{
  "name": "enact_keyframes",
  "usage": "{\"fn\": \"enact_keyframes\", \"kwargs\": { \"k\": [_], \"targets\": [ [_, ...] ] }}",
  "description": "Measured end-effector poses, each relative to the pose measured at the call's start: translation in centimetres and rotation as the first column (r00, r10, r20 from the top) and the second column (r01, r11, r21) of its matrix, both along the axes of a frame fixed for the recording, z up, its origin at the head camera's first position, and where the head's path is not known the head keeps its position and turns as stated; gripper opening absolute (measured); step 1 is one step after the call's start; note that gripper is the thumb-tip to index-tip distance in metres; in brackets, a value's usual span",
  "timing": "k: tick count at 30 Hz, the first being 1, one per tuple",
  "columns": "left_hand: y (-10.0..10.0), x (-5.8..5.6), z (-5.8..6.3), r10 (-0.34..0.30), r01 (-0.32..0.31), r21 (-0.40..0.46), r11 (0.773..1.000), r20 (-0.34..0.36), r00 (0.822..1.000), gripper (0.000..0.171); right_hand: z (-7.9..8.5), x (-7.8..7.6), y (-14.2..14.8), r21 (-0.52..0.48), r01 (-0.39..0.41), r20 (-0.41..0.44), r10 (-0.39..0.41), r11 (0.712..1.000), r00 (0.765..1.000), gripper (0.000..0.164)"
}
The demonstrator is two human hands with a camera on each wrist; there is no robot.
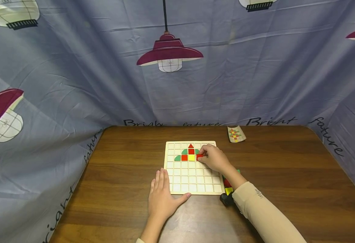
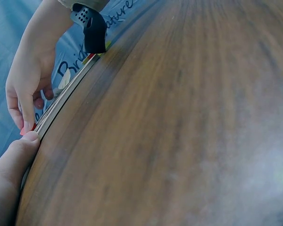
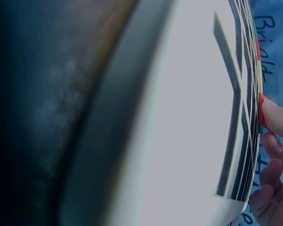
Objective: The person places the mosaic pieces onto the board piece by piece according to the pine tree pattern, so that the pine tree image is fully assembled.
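Note:
A pale wooden grid board [image 1: 192, 180] lies on the table. In its upper rows are a red triangle tile [image 1: 191, 146], red squares, a yellow square [image 1: 191, 157] and green quarter-round tiles [image 1: 178, 158]. My right hand [image 1: 215, 158] pinches a red square tile [image 1: 199, 157] between thumb and fingers, just right of the yellow square; in the right wrist view this red tile [image 3: 261, 110] is at the board's surface. My left hand [image 1: 162, 200] rests with straight fingers along the board's left edge, its thumb at the front edge.
Beyond the board's right corner lies a small card [image 1: 236, 134] printed with a coloured tile pattern. Loose tiles, among them a yellow one [image 1: 228, 191], lie right of the board, partly hidden under the right forearm. A patterned curtain [image 1: 195, 94] hangs behind the table.

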State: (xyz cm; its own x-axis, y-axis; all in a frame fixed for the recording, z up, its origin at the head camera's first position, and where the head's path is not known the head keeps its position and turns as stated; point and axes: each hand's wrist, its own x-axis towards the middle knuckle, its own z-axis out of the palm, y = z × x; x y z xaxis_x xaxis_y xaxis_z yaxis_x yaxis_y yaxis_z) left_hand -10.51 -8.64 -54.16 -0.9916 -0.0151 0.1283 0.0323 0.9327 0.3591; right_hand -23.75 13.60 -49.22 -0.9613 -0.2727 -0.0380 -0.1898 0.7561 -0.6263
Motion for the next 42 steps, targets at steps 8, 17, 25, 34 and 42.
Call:
{"fn": "enact_keyframes", "kwargs": {
  "k": [8, 17, 25, 34, 42],
  "targets": [
    [0.0, 0.0, 0.0, 0.004, -0.004, -0.005, 1.000, -0.006, 1.000, 0.129, -0.3, 0.0, -0.1, -0.010, -0.010, -0.012, 0.010, 1.000, 1.000, 0.008],
    [0.1, -0.1, 0.0, -0.001, 0.001, -0.001, 1.000, -0.002, 1.000, 0.129, -0.5, 0.0, 0.0, -0.005, -0.017, -0.014, 0.017, 1.000, 1.000, 0.008],
    [0.1, -0.1, 0.1, 0.003, -0.003, 0.000, 1.000, 0.001, 1.000, 0.129, -0.6, 0.1, -0.2, 0.034, -0.011, -0.019, 0.012, 0.999, 1.000, 0.008],
    [0.1, 0.0, -0.2, 0.000, 0.000, -0.002, 1.000, -0.008, 1.000, 0.129, -0.2, 0.3, -0.1, 0.066, -0.018, -0.040, 0.021, 0.998, 0.999, 0.006],
    [0.1, 0.0, -0.2, 0.004, -0.004, -0.002, 1.000, -0.006, 1.000, 0.130, 0.7, 0.5, 1.4, 0.043, -0.022, -0.034, 0.024, 0.999, 0.999, 0.014]
  ]
}}
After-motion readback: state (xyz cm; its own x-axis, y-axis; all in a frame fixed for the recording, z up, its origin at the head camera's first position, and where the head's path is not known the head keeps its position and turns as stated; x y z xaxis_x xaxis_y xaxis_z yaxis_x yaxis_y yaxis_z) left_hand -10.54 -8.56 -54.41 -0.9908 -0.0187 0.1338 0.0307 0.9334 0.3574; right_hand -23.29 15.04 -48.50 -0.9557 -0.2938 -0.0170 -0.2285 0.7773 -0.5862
